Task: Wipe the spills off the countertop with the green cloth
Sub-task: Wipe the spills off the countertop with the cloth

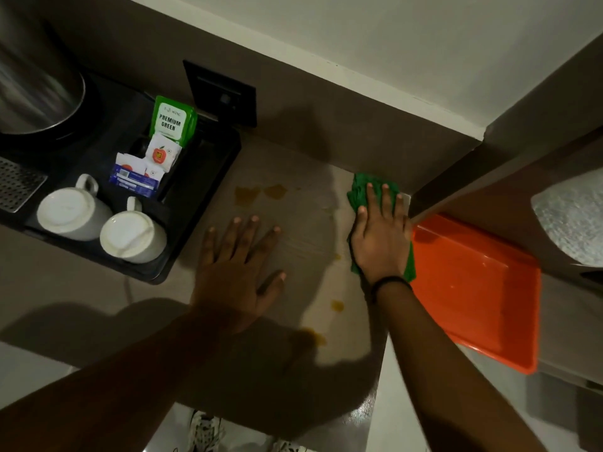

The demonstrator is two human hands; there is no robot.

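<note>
The grey countertop (293, 177) is sitting in a dim corner, boxed in by a brown backsplash behind and a brown panel on the right, so the working patch is narrow. I am pressing my right hand (380, 238) flat on the green cloth (362, 187), fingers spread wide and laid out rather than curled; nothing is pinched, the palm alone is pinning the cloth to the surface. I am keeping it flat because, as I judge it, a broad press soaks up more than a bunched grip would. The cloth is lying at the back right of the counter, near the wall and just beside the orange tray (483, 288), whose edge it seems to be touching.

My left hand (239, 272) is resting open and empty on the bare counter, fingers splayed, most likely bracing me while I lean in.

The yellowish spills (261, 192) are lying between my hands near the back, with smaller drops (337, 305) nearer the front edge. None of them are under the cloth now, so most of the wiping looks undone.

The black tray (202, 203) with two upturned white mugs (98, 220) and tea sachets (171, 120) is standing to the left, clear of the spills, so I am expecting to sweep leftward without shifting it.
</note>
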